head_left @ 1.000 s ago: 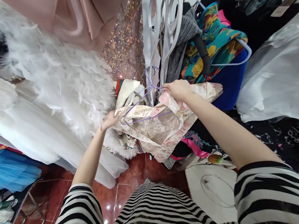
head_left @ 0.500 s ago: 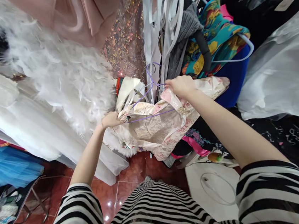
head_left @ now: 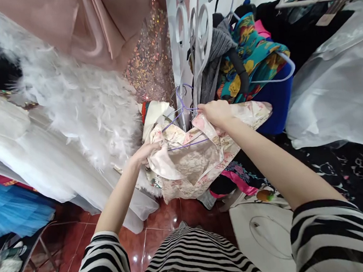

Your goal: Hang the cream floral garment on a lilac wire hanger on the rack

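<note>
A pale floral jacket [head_left: 187,189] with pink blossoms hangs on a thin purple hanger [head_left: 183,104] in front of me. My left hand [head_left: 147,151] is closed on the garment's left shoulder edge, beside the end of the hanger. Near the collar on the other side, my right hand [head_left: 216,114] grips the cloth with the hanger's upper arm under its fingers. The jacket's front hangs open, showing the beige inside and the hanger's lower bar. The hanger's hook reaches up by a white metal scroll frame [head_left: 201,34].
On the left hang a white feathered garment [head_left: 76,95], white gowns and a blue tulle skirt [head_left: 13,205]. A teal floral garment [head_left: 245,60] and a white dress [head_left: 333,94] hang to the right. Below stands a white stool or chair seat [head_left: 263,235] on red floor tiles [head_left: 157,216].
My left hand has moved right, drawing the jacket's left shoulder further over the hanger end, which is now covered. My right hand keeps its grip. The view has shifted slightly.
</note>
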`<act>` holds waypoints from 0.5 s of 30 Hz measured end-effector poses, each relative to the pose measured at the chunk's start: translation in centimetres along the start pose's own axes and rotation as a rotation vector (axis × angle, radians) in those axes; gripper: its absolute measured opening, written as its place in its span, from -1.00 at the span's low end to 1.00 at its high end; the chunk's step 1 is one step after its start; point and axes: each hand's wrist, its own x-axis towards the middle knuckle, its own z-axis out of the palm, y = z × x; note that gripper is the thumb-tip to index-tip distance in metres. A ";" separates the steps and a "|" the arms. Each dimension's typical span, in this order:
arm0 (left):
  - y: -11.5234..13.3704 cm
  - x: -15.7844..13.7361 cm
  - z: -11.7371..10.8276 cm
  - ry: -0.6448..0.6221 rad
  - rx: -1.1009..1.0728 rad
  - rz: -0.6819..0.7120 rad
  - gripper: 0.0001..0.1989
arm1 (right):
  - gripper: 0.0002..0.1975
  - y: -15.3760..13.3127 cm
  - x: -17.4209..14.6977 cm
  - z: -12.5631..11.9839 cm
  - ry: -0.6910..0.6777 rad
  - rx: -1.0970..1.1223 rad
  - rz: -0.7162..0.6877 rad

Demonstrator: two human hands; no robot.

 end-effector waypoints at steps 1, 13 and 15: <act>0.2 -0.1 0.8 -0.017 -0.001 0.040 -0.73 | -0.63 0.0 0.0 0.1 0.003 0.003 -0.001; -4.3 2.8 -2.7 0.389 0.689 0.419 -0.72 | -0.64 1.4 3.1 3.8 0.021 0.229 -0.036; -4.9 3.4 -3.1 0.350 0.749 0.435 -0.58 | -0.64 1.6 3.6 4.2 0.017 0.267 -0.064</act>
